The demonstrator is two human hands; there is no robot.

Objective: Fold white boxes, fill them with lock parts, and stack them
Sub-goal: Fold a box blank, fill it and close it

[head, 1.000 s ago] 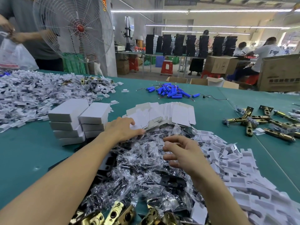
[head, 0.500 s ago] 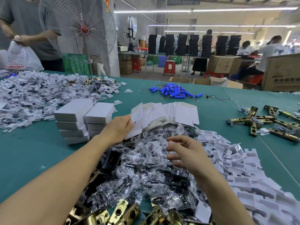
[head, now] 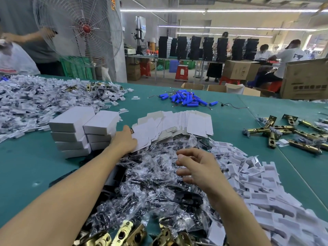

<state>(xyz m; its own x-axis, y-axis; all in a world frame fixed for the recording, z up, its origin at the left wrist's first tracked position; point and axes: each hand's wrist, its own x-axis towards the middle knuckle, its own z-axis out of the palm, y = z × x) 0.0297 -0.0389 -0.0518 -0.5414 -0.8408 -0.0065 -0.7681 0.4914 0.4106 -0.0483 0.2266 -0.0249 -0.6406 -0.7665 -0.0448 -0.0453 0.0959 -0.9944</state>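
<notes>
Flat box blank (head: pixel 144 137) in left hand (head: pixel 124 140), right hand (head: pixel 198 169) above bagged parts (head: pixel 156 185)

white boxes (head: pixel 83 129), teal table (head: pixel 32 167), blue batteries (head: pixel 186 99), brass latches (head: pixel 276 132)

A factory packing hall: a long green table (head: pixel 230 125) heaped with brass latches (head: pixel 260 130), a standing fan (head: pixel 78 31), stacked black boxes (head: pixel 195 47), cartons (head: pixel 305 80), strip lights (head: pixel 213 10) and seated workers (head: pixel 291 57) beyond.

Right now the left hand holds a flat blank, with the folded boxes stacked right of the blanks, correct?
No: in the head view the left hand holds a flat blank, but the folded boxes are stacked left of the blanks, not right.
</notes>
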